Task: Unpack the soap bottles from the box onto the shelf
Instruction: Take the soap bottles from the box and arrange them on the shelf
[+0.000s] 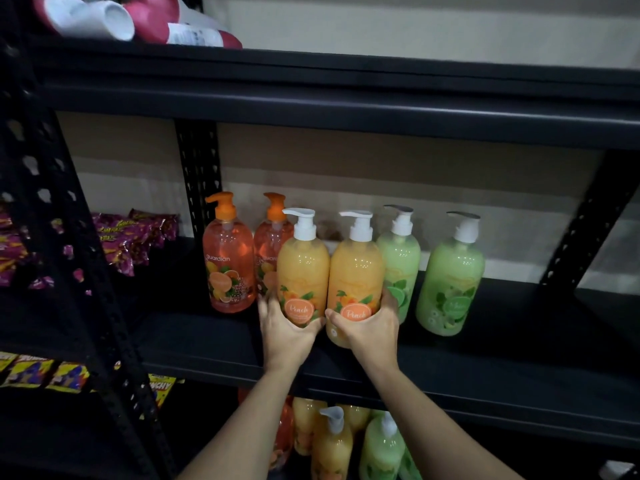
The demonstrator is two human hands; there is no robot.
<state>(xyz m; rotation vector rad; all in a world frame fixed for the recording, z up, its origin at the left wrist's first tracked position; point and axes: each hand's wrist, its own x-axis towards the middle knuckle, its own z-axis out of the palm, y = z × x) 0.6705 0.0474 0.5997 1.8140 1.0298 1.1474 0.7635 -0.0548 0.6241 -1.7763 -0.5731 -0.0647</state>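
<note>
Nearest the camera, below the shelf edge, more soap bottles [332, 441] are seen standing packed together, yellow, orange and green, their lower parts cut off by the frame; the box around them cannot be made out. Two bare forearms are raised from there to the black shelf [485, 368]. The left hand [287, 332] is wrapped around the base of a yellow peach bottle [303, 271], and the right hand [369, 329] is clamped in the same way on a second peach bottle [356, 275]. The two bottles are held upright, side by side and almost touching, at the shelf board; whether their bases rest on it is hidden by the hands. Both carry white pump heads.

Just behind and to the left, two orange bottles [227, 261] with orange pumps are stood on the shelf, the nearer peach bottle overlapping one of them. To the right, two green bottles [450, 282] with white pumps are placed upright, one just beside the right hand, the other a little apart.

Farther left, purple snack packets [138, 237] are piled on the neighbouring shelf, with yellow packets [45, 374] a level lower. On the top shelf, red and white containers [145, 20] are laid on their sides.
</note>
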